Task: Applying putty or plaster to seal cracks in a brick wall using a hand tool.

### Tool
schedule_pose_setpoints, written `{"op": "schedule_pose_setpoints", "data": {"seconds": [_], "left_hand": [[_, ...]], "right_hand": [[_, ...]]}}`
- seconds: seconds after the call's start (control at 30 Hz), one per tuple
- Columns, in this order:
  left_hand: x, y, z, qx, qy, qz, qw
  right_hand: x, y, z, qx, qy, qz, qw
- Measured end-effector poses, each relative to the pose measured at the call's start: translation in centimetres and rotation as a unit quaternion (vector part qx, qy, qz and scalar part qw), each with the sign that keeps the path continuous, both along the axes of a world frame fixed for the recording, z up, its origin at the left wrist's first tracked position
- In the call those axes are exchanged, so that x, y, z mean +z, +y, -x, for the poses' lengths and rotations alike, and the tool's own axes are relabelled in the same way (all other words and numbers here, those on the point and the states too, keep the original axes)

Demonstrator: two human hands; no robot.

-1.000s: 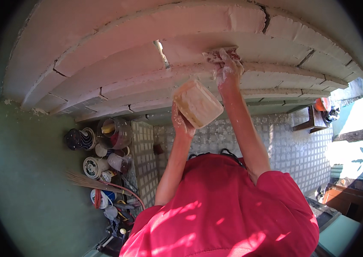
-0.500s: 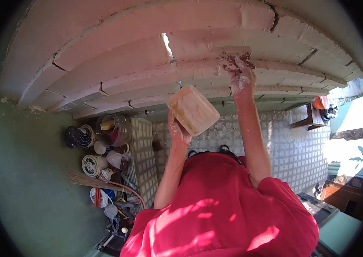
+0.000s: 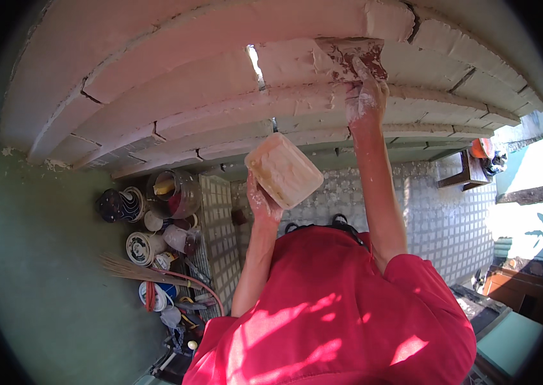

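Head view, looking down: where are both hands?

"The left hand [image 3: 264, 200] grips a rectangular tub [image 3: 300, 191] from below and the side, tipped at an angle in front of the chest. The right hand [image 3: 366, 99] is raised, closed around a broad scraper [image 3: 348, 51], whose blade lies against the recessed strip [image 3: 297, 62] between two pale ledges."

How far along does the work look?

"Partway, I'd judge. Pale coating covers much of the surface, and smeared ridges show beside the blade. But a narrow slit [image 3: 256, 66] lets bright light through, left of the scraper, and dark cracks remain at the upper right [image 3: 414, 29] and left [image 3: 94, 98]. Those look unfilled. The tub seems to hold plenty of paste [image 3: 287, 165], so supply isn't short."

And the materials?

"The tub is whitish with rounded corners, probably plastic, with a yellowish-brown streak down one wall. The paste looks thick and lumpy. The scraper's wide blade is reddish brown, blotched with white. Ledges run in long bands, rough-edged and chalky; their curve may be partly the lens. White residue speckles both hands."
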State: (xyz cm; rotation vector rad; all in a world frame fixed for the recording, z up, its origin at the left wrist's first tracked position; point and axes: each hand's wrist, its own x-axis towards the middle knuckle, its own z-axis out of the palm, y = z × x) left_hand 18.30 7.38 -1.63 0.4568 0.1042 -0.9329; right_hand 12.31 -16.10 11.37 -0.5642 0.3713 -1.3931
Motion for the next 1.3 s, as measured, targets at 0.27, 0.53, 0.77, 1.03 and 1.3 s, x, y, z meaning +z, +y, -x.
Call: {"op": "schedule_pose_setpoints", "data": {"seconds": [0.27, 0.53, 0.77, 1.03, 1.3], "left_hand": [[-0.2, 1.8, -0.5, -0.013, 0.011, -0.001, 1.0], [-0.1, 4.8, -1.2, 0.006, 0.005, -0.016, 1.0], [-0.9, 8.2, -2.2, 0.011, 0.029, -0.041, 0.999], [-0.6, 8.8, -2.8, 0.034, 0.016, -0.047, 0.998], [-0.8, 8.5, -2.9, 0.01, 0.032, -0.056, 0.998]], "right_hand": [[-6.8, 1.8, 0.5, -0.118, 0.326, 0.119, 0.93], [-5.8, 2.0, -3.4, -0.366, 0.446, 0.455, 0.678], [-5.1, 1.8, -5.6, -0.408, 0.42, 0.484, 0.65], [-5.9, 0.6, -5.7, -0.396, 0.463, 0.524, 0.595], [-5.4, 1.1, -9.4, -0.391, 0.499, 0.482, 0.605]]}}
